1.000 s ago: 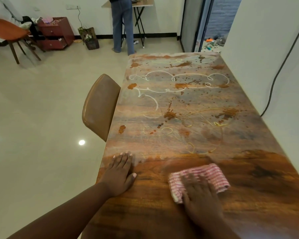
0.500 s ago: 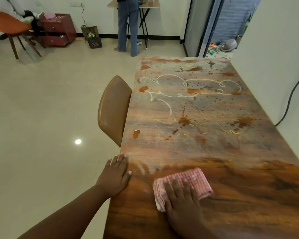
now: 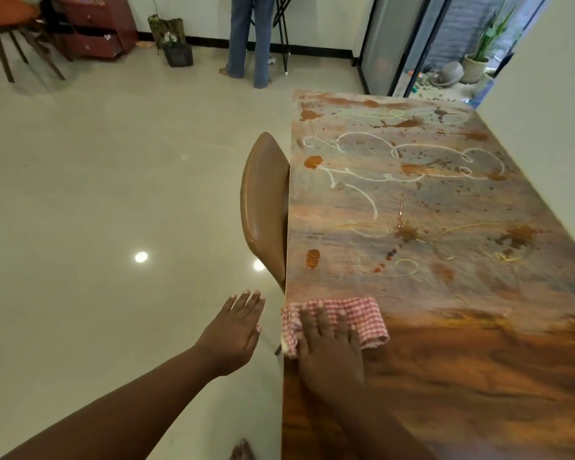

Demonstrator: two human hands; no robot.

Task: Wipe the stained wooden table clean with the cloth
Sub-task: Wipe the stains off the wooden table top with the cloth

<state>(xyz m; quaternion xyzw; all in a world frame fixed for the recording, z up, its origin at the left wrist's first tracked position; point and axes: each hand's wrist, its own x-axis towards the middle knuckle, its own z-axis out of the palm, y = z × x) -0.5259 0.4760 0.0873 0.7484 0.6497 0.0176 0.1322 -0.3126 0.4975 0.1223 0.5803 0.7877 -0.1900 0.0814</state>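
1. Cloth (image 3: 352,318): the red-and-white checked cloth lies bunched at the left edge of the wooden tabletop (image 3: 478,376), one corner drooping just over that edge.
2. My right hand (image 3: 329,346) lies palm down on the cloth, fingers spread and nearly straight, pressing it flat against the wood; nothing is pinched or gripped.
3. My left hand (image 3: 234,330) is off the tabletop, out over the floor (image 3: 97,194) just beside the table's edge. Its fingers are straight and close together, palm down, and it holds and touches nothing.
4. Nearer me than the cloth, the tabletop shows dark, glossy wood grain. Beyond the cloth it is duller and covered with stains (image 3: 409,232): rusty brown splats and specks, looping white lines and thinner yellow loops.
5. One brown blot (image 3: 313,258) sits near the left edge, a little past the cloth.
6. A brown padded chair (image 3: 263,207) stands pushed against the table's left side, its back touching the edge.
7. Across the room a person in blue jeans (image 3: 249,38) stands by a folding table, with a red drawer cabinet (image 3: 97,24) to the left.
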